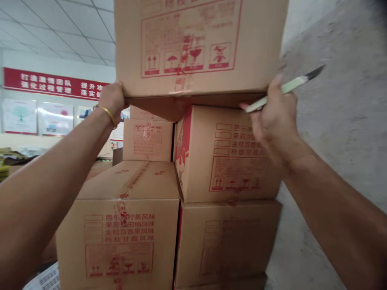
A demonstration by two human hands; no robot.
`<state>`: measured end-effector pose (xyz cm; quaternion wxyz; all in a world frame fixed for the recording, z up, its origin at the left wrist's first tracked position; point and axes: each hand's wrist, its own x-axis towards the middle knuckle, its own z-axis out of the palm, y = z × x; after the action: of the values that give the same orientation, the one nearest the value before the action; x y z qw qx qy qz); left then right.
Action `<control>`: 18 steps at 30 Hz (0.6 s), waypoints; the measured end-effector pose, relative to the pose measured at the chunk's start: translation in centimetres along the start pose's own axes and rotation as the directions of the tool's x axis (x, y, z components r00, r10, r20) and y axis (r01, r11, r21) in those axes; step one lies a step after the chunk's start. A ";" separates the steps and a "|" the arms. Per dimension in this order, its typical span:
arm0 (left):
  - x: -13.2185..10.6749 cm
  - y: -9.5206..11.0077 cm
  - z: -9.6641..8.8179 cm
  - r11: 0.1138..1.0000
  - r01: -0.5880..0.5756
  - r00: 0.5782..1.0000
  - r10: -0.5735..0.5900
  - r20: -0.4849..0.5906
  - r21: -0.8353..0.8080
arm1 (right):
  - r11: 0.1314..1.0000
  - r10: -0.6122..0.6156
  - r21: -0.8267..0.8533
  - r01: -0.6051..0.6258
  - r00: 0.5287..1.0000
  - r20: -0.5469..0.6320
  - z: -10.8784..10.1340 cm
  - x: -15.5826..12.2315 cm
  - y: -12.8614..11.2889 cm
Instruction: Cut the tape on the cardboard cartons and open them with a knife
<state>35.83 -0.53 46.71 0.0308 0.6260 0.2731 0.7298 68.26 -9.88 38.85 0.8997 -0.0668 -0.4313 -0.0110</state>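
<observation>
A large brown cardboard box (199,44) with red printing is held up at the top of a stack, its near bottom edge tilted off the box below. My left hand (111,98), a gold bangle on its wrist, grips the box's lower left corner. My right hand (276,121) presses under the lower right corner and also holds a pale green utility knife (287,88) whose dark blade points up and to the right. Under the lifted box sits another printed box (226,157).
Stacked cartons fill the view: a lower one at left (121,237), one at lower right (223,241), a small one behind (148,139). A rough grey wall (341,112) runs along the right. A red banner (51,83) and posters hang at far left.
</observation>
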 end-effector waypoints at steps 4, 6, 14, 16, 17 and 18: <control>0.8 -2.4 -0.3 0.901 0.076 0.992 -0.111 -0.057 -0.426 | 0.997 -0.065 -0.032 0.068 0.993 0.095 1.9 -2.5 -0.8; 0.6 -3.1 -0.5 0.814 0.121 0.987 -0.160 -0.019 -0.569 | 0.993 -0.113 -0.027 0.117 0.987 0.116 2.3 -2.8 -0.4; -3.3 -5.0 -1.4 0.780 0.190 0.975 -0.223 0.020 -0.597 | 0.977 -0.202 -0.040 0.210 0.967 0.157 2.4 -0.9 0.7; -4.5 -4.9 -1.8 0.799 0.215 0.970 -0.241 0.027 -0.561 | 0.977 -0.202 -0.029 0.210 0.964 0.174 2.6 -0.6 0.3; -4.7 -4.5 -2.1 0.804 0.223 0.968 -0.250 0.026 -0.551 | 0.976 -0.211 -0.024 0.218 0.961 0.181 2.7 -0.4 0.1; -4.8 -4.0 -2.4 0.805 0.213 0.970 -0.242 0.022 -0.554 | 0.972 -0.226 -0.021 0.234 0.955 0.194 2.8 0.0 -0.1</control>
<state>33.40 0.15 40.50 0.2905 0.5347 0.1248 0.7837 66.04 -9.56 40.60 0.8451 -0.0365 -0.5200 -0.1185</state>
